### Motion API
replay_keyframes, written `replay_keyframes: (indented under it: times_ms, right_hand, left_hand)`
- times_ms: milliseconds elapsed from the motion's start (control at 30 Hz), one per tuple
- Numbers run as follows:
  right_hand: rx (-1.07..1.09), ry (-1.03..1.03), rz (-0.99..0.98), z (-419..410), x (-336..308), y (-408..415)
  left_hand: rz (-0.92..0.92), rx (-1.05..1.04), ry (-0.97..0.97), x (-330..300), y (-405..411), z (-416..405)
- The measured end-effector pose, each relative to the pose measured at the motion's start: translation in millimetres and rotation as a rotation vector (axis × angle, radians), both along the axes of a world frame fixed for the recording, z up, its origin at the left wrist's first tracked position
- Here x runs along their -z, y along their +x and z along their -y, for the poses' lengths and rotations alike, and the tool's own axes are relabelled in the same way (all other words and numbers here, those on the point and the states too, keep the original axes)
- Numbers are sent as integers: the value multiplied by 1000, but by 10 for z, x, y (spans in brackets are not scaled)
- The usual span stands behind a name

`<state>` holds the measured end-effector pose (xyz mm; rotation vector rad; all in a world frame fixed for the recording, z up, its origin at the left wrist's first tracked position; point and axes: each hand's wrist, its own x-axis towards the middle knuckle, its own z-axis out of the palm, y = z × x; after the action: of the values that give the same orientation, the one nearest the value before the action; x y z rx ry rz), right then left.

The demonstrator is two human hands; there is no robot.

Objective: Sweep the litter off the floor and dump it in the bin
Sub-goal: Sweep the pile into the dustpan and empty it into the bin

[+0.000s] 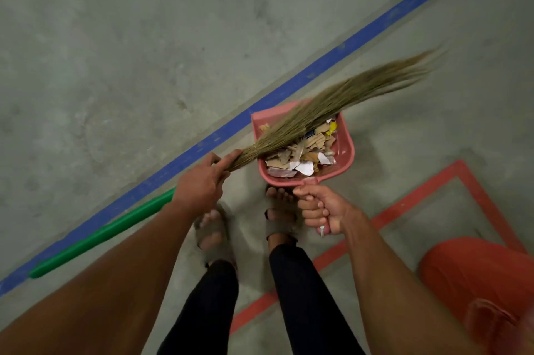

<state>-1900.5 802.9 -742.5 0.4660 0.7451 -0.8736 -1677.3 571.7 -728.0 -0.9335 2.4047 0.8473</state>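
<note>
My right hand (320, 210) grips the handle of a pink dustpan (345, 149), held level above the floor in front of my feet. The pan holds a heap of litter (300, 156): torn cardboard, white paper scraps and a yellow bit. My left hand (202, 184) grips a grass broom (332, 106) where its bristles meet the green handle (101, 234). The bristles lie across the top of the pan over the litter, with their tips blurred at the upper right. An orange-red bin (479, 276) stands at the lower right, partly cut off by the frame edge.
Grey concrete floor all around. A blue tape line (318, 65) runs diagonally from lower left to upper right. A red tape outline (427, 184) marks a box on the floor around the bin. My sandalled feet (213, 233) stand just behind the dustpan.
</note>
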Motion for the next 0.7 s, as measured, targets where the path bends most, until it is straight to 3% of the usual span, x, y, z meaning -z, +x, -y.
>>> replay_keyframes:
  times_ms: [367, 700]
  right_hand:
    - [411, 4, -148, -881, -1491, 24]
    - [753, -47, -188, -2161, -2511, 439]
  left_hand:
    - [-142, 364, -152, -1429, -906, -415]
    - [-226, 776, -255, -2437, -1294, -1670]
